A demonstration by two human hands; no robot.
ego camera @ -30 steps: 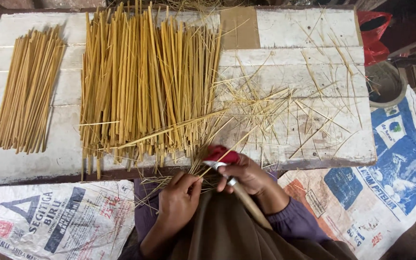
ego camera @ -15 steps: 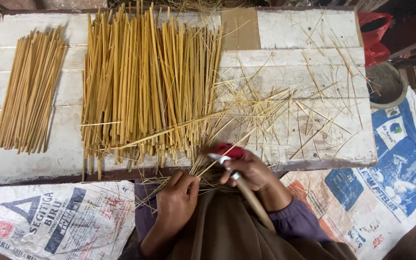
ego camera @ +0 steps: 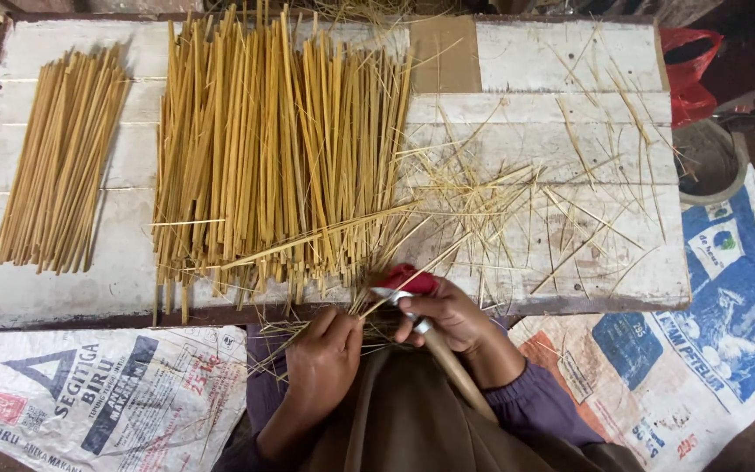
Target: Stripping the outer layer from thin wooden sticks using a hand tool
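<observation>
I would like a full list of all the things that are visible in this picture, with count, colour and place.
white board: one, worn white planks, across the top and middle.
small stick bundle: one, yellow-tan, left on the board.
large stick pile: one, yellow, middle of the board.
loose thin slivers: many, pale yellow, scattered right on the board.
cardboard piece: one, brown, top of the board.
printed sacks: several, white and blue, on the floor, left and right.
red bag: one, upper right.
round basin: one, grey, right of the board.
knife: one, wooden handle, in the right hand.
left hand: at the board's near edge, pinching a sliver.
right hand: grips the knife.
</observation>
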